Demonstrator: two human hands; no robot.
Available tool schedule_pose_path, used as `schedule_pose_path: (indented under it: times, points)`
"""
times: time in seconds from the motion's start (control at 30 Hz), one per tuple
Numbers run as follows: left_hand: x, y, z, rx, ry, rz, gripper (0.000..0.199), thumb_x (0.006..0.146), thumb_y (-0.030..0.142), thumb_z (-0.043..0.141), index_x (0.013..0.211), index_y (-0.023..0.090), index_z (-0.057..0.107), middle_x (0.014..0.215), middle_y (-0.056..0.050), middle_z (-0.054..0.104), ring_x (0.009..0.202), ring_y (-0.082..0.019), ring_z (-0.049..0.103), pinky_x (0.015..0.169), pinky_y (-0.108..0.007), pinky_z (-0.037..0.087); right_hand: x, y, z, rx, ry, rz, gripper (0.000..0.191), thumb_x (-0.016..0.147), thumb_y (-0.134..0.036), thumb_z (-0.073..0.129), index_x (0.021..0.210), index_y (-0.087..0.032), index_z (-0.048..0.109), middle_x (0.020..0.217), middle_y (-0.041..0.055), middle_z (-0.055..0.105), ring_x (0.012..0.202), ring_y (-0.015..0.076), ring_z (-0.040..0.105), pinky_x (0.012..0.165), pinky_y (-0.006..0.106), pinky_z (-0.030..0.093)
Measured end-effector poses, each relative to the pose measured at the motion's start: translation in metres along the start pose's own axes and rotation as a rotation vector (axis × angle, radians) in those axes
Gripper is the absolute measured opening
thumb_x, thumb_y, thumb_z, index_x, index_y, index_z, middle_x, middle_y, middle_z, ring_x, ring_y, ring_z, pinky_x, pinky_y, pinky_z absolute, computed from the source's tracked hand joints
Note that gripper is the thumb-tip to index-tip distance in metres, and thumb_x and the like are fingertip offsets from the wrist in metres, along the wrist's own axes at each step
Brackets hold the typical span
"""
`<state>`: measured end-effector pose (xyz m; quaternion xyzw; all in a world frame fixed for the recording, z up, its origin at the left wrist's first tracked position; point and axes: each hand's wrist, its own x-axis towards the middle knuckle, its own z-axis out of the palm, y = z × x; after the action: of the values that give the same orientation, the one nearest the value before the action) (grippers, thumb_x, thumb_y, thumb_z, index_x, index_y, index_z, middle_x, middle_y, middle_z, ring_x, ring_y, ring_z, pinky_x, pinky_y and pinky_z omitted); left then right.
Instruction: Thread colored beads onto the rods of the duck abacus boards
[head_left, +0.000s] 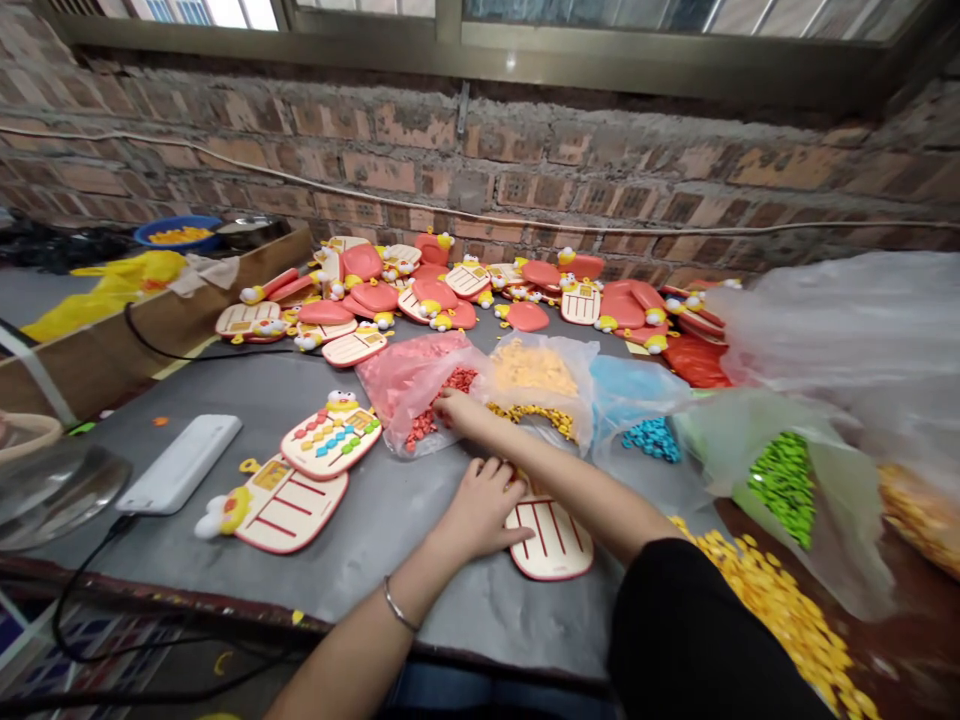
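Your right fingertips [450,402] are pressed together and dipped into the mouth of the pink-tinted plastic bag [405,385], right over the small red pieces [431,420]; can't tell if they pinch any. Your right hand [459,412] reaches across from the black sleeve [675,630]. Your left fingers [487,472] sit close together and lightly curled, the thumb [517,536] stretched out to the edge of the cream board with red lines [551,540], touching it. Your left hand [478,510] rests just beside that board, on the grey table [375,570], with a thin metal bangle [397,605] on the wrist.

Next to the red bag: a clear bag of orange pieces [534,368], dark yellow pieces [532,420] at its mouth, then a blue bag [630,392] with teal pieces [652,440], and a bag of green pieces [784,485]. Loose yellow pieces [780,610] lie at the front right. To your left, a duck board filled with colored pieces [331,435], an unfilled duck board [281,505], a white rectangular device [180,465] with a black cable, and a metal bowl [52,490]. Behind, a heap of red and cream duck boards [450,290] lies against the brick wall [450,170].
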<state>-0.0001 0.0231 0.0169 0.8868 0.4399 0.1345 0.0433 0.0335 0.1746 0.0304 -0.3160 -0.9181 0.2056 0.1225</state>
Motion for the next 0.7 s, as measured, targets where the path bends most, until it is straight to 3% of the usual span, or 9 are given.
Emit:
schedule_pose_path:
  times: [0.13,0.27,0.37,0.53,0.7]
  points:
    - [-0.001,0.002,-0.002,-0.089,-0.03,0.007,0.065,0.071,0.062,0.073,0.117,0.018,0.06,0.131,-0.014,0.052,0.122,-0.033,0.043,0.101,-0.045,0.036,-0.045,0.016,-0.023,0.11,0.133,-0.01,0.015,0.079,0.0,0.06,0.081,-0.014,0.064,0.086,0.0046,0.065,0.083,0.0169,0.059,0.079,0.027,0.047]
    - [-0.002,0.001,0.003,-0.147,-0.079,0.046,0.088,0.065,0.063,0.076,0.135,0.017,0.05,0.147,-0.015,0.041,0.137,-0.035,0.031,0.113,-0.047,0.024,-0.119,0.021,-0.049,0.367,0.324,-0.004,0.007,0.085,-0.012,0.06,0.084,-0.017,0.064,0.087,0.0046,0.065,0.082,0.0171,0.062,0.076,0.029,0.051]
    - [-0.003,0.001,0.004,-0.163,-0.152,0.05,0.102,0.062,0.073,0.071,0.142,0.018,0.043,0.156,-0.017,0.028,0.143,-0.037,0.021,0.115,-0.052,0.016,-0.176,0.023,-0.061,0.426,0.411,0.08,0.007,0.088,-0.024,0.06,0.088,-0.018,0.064,0.092,0.006,0.065,0.083,0.0178,0.064,0.071,0.029,0.054]
    - [-0.003,0.002,-0.004,-0.129,-0.273,-0.022,0.112,0.058,0.079,0.069,0.146,0.017,0.039,0.16,-0.018,0.013,0.145,-0.043,0.01,0.113,-0.062,0.01,-0.234,0.033,-0.045,0.282,0.449,0.171,0.01,0.09,-0.026,0.059,0.085,-0.019,0.064,0.088,0.0066,0.066,0.084,0.0198,0.064,0.074,0.033,0.054]
    - [-0.004,0.0,-0.004,-0.103,-0.303,-0.027,0.112,0.059,0.079,0.066,0.148,0.018,0.035,0.16,-0.017,0.012,0.145,-0.04,0.012,0.112,-0.059,0.015,-0.243,0.039,-0.014,-0.039,0.432,0.163,0.017,0.092,-0.019,0.054,0.079,-0.019,0.064,0.086,0.0082,0.066,0.086,0.023,0.059,0.078,0.037,0.049]
